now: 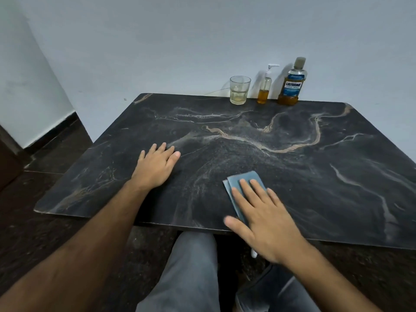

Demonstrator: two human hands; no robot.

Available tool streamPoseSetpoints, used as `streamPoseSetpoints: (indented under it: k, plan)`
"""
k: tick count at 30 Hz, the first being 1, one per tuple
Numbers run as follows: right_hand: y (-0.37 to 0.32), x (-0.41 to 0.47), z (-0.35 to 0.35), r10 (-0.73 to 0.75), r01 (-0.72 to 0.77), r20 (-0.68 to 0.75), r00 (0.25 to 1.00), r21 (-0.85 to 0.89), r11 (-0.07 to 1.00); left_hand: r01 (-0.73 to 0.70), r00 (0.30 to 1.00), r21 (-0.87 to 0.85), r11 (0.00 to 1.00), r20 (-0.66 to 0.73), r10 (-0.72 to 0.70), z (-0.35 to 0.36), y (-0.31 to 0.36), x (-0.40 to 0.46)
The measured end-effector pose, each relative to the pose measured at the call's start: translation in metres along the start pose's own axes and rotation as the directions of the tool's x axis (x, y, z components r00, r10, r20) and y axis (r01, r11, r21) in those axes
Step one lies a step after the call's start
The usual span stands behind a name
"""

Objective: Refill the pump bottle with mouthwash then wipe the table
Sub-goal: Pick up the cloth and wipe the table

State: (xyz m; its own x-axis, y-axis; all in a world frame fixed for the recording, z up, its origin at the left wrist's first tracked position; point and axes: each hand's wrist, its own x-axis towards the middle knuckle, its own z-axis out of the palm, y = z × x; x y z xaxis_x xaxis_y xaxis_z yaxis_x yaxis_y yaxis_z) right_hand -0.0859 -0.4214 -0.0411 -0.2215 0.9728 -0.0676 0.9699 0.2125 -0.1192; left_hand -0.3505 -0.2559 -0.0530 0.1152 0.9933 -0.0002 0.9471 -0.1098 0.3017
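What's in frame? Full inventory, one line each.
table: 1, black marble with tan veins, centre
glass: 1, clear, far edge, leftmost of three
pump bottle: 1, clear with amber liquid, white pump, right of glass
mouthwash bottle: 1, amber liquid, blue label, rightmost, capped
cloth: 1, blue, folded, near edge
left hand: 1, flat on table
right hand: 1, flat, pressing on cloth

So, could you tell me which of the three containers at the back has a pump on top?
The pump bottle, the slim middle one, between the glass and the capped mouthwash bottle.
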Motion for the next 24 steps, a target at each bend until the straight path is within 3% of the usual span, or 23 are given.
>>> streamPoseSetpoints:
  k: [3, 8, 11, 16, 20, 24]
  plan:
    - [0.042, -0.012, -0.007, 0.122, -0.121, 0.014, 0.992, -0.032, 0.992, -0.028, 0.999, 0.035, 0.999, 0.023, 0.027, 0.004, 0.001, 0.006]
    - [0.071, 0.05, -0.022, 0.319, -0.321, 0.04, 0.947, 0.034, 0.947, -0.084, 0.995, 0.028, 0.996, 0.046, 0.083, 0.008, 0.022, 0.024]
    - [0.053, 0.063, -0.018, 0.3, -0.3, 0.009, 0.954, 0.015, 0.954, -0.07, 0.997, 0.025, 0.997, 0.038, 0.069, 0.009, 0.026, 0.033]
    - [0.035, -0.013, -0.005, 0.135, -0.134, -0.031, 0.99, 0.024, 0.991, -0.079, 0.997, 0.024, 0.997, 0.004, 0.079, 0.014, 0.019, 0.037]
    - [0.085, -0.041, -0.013, 0.276, -0.276, 0.02, 0.961, -0.009, 0.961, -0.089, 0.996, 0.022, 0.996, -0.001, 0.089, 0.016, 0.019, 0.041]
    - [0.122, 0.002, -0.024, 0.402, -0.403, 0.037, 0.915, 0.025, 0.915, -0.081, 0.997, 0.026, 0.996, -0.005, 0.081, 0.017, 0.021, 0.039]
